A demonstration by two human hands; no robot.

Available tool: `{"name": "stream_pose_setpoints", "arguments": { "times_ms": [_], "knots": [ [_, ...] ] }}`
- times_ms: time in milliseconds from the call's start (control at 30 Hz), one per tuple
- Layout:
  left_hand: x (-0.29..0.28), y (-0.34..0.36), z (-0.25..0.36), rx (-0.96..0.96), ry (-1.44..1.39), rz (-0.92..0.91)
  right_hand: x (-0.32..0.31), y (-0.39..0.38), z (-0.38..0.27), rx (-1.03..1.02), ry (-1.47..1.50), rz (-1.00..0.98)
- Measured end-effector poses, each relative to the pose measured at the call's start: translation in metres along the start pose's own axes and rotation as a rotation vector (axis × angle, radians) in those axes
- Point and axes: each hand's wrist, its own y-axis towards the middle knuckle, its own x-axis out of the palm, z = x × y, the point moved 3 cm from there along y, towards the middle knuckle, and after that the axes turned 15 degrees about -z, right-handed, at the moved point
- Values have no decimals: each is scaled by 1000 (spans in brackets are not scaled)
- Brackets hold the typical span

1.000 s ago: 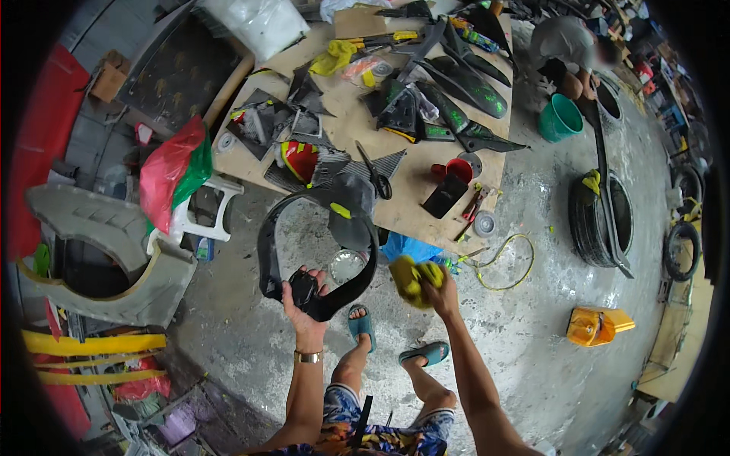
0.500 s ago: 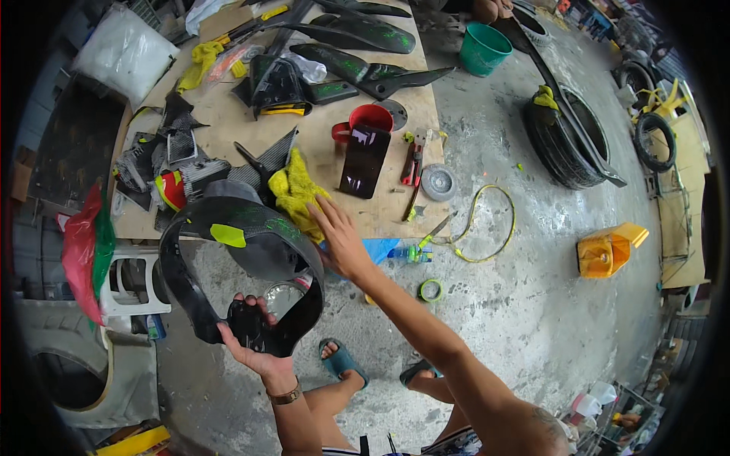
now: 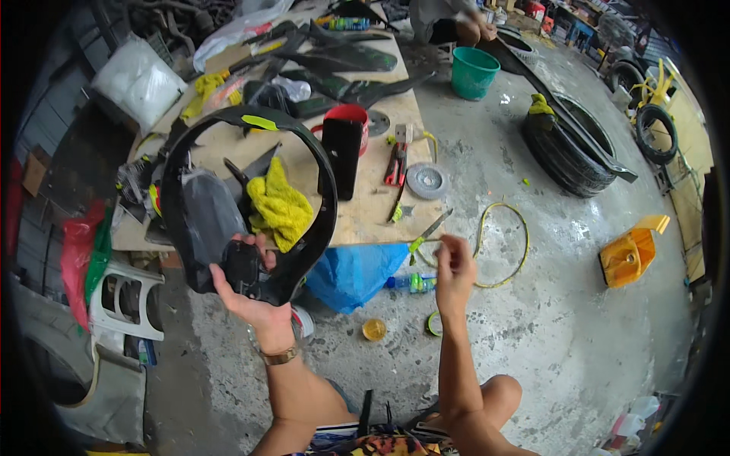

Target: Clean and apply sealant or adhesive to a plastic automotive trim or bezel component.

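My left hand (image 3: 255,311) grips a large black curved ring-shaped part (image 3: 325,190) by its bracket, holding it up in front of the plywood table, with a bright yellow-green patch on its top. A crumpled yellow cloth (image 3: 277,205) lies on the table, seen through the ring, beside a dark grey piece (image 3: 209,205). My right hand (image 3: 456,270) is raised at the table's front edge with curled fingers, close to a knife (image 3: 437,223); what is in them, if anything, I cannot make out. A black phone (image 3: 341,159) leans on a red mug (image 3: 346,114).
The table (image 3: 395,220) carries dark panels, pliers (image 3: 397,163) and a round disc (image 3: 426,181). Below are a blue bag (image 3: 353,277), a bottle and cans. To the right are a tyre (image 3: 566,163), yellow jug (image 3: 623,258) and green bucket (image 3: 474,72). Another person (image 3: 449,26) works behind.
My right hand has put the yellow cloth on the table, let it go and moved right. My left hand still holds the ring, whose top is now higher. My legs are now bent lower.
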Motion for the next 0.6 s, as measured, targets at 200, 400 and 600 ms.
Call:
{"name": "stream_pose_setpoints", "arguments": {
  "times_ms": [200, 400, 600],
  "knots": [
    [10, -7, -2, 69, -130, -176, 60, 101, -7, 8, -883, -344],
    [9, -14, 2, 46, -63, -23, 73, 104, 14, 112, -805, -403],
    [-3, -11, -3, 41, -64, -10, 69, 91, 15, 0, -571, -406]
  ]
}}
